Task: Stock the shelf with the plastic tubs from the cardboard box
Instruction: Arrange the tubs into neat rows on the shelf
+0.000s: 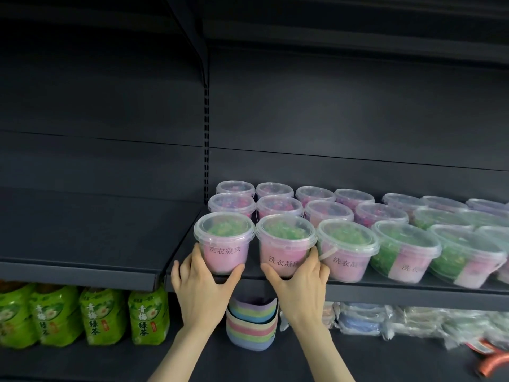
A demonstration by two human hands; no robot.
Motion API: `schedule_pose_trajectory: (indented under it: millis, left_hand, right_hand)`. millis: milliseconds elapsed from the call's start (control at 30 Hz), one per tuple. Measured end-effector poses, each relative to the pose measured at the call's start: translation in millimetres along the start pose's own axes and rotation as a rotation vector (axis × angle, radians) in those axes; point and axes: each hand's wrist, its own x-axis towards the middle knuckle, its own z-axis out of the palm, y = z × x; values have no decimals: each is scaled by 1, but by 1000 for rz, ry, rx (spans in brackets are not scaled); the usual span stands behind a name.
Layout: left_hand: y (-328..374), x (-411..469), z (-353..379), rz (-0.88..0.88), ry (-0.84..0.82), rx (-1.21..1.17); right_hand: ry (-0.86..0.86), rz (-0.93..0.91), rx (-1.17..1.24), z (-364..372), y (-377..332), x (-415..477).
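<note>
1. Dark grey metal shelf (385, 292), right bay, upper board: carries all the tubs listed below.
2. Clear round plastic tubs (347, 252) with clear lids and pink labels in black characters: three rows deep from the bay's left end. The four leftmost columns hold twelve tubs. More stand to the right, blurred and cut by the frame edge, so they were not counted.
3. Front row: green contents, five tubs in fair view. The two rows behind hold pink and blue contents.
4. End tub (224, 244), front row, leftmost, upright at the shelf's front edge. Whether its base rests on the board cannot be told.
5. Second tub (285, 252), just right of the end tub, upright, nearly touching the third tub on its right.
6. Left hand (199, 274): one. Its grip is closed round the lower wall of the end tub, thumb on the right side and fingers on the left.
7. Right hand (298, 274): one. Its grip is closed round the lower wall of the second tub, thumb on the left side and fingers on the right.
8. Green-wrapped bottles (104, 315) on the lower shelf, left bay: four, in a row.
9. Stack of pastel striped bowls (250, 323) on the lower shelf, between the forearms: one stack.
10. Clear-wrapped packets (413, 321) on the lower shelf, right: number unclear.
</note>
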Motion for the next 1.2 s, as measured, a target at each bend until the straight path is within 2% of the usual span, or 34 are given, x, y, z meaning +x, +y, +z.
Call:
schedule_pose_trajectory:
  millis: [67,200,433,733,867,1033,1100,1200]
  left_hand:
    - [-1,-1,1,4,-6,13]
    - [-1,-2,4,-12,20,13]
    - [4,-2,1,-29,12,32]
    - [2,-2,-10,-4,-69,82]
    - [8,-5,-20,-22,-178,126]
    - [5,-34,-36,35,-281,194]
    - [4,-40,-48,62,-228,127]
    - [17,-27,-72,159,-111,61]
  right_hand:
    - [49,32,-18,3,-2,0]
    - [1,0,40,0,3,-1]
    - [-63,-61,-46,-3,2,-3]
    - [-7,15,-120,-4,-8,-1]
    - [-76,16,-116,-10,-9,-7]
    - [-236,-147,-177,-37,8,-32]
    - [-256,-217,-208,-51,11,-34]
    - [-169,-312,-188,-72,-3,-21]
